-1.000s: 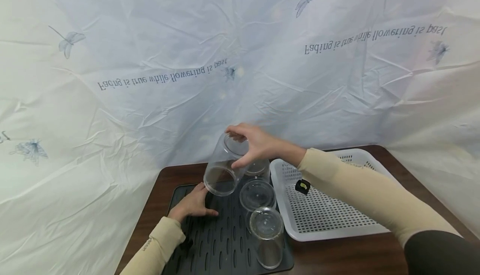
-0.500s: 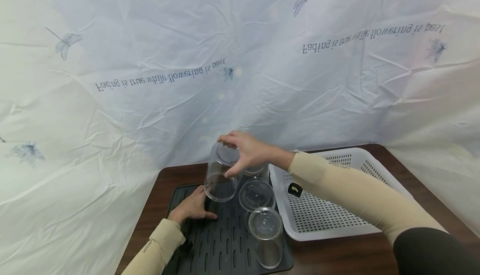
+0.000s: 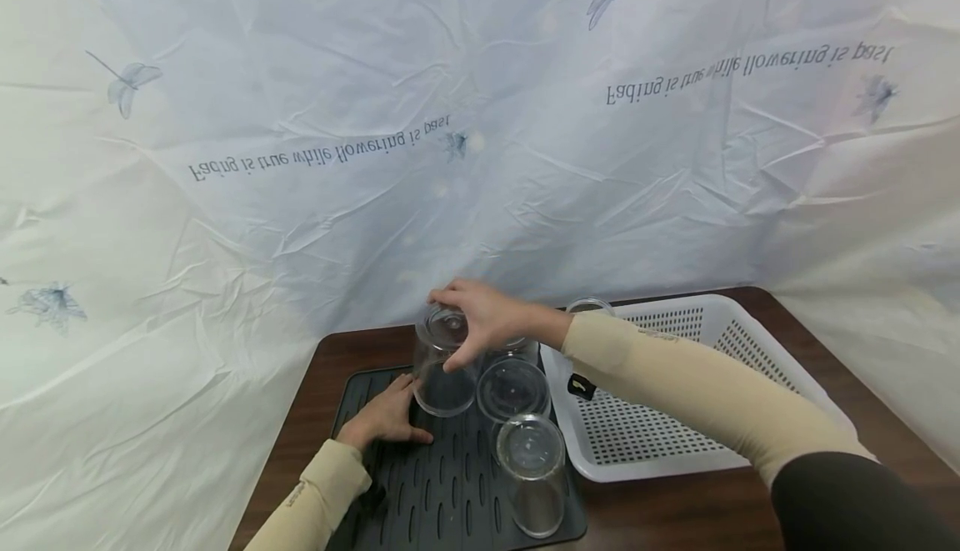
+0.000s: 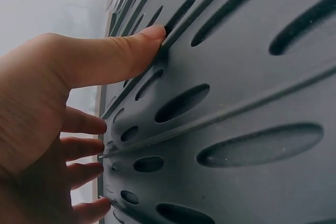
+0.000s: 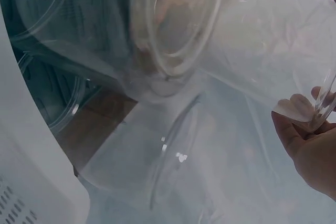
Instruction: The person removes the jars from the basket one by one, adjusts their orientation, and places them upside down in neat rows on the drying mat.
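My right hand grips a large clear plastic cup around its upper end, the base, so the cup stands mouth down. Its rim is at the far part of a dark grey ribbed drying mat; whether it touches is hard to tell. In the right wrist view, the fingers curl round the end of the clear cup. My left hand rests on the mat's left side, fingers spread, beside the held cup. The left wrist view has the thumb extended against the mat.
Several other clear cups stand on the mat's right side, including a wide one and a narrower one nearer me. A white perforated basket sits to the right, with another clear cup at its far left. A white printed sheet hangs behind the table.
My right hand has come down and slightly left, bringing the tilted cup nearly upright toward the mat. The clear cup by the basket has come into view. My left hand has stayed put.
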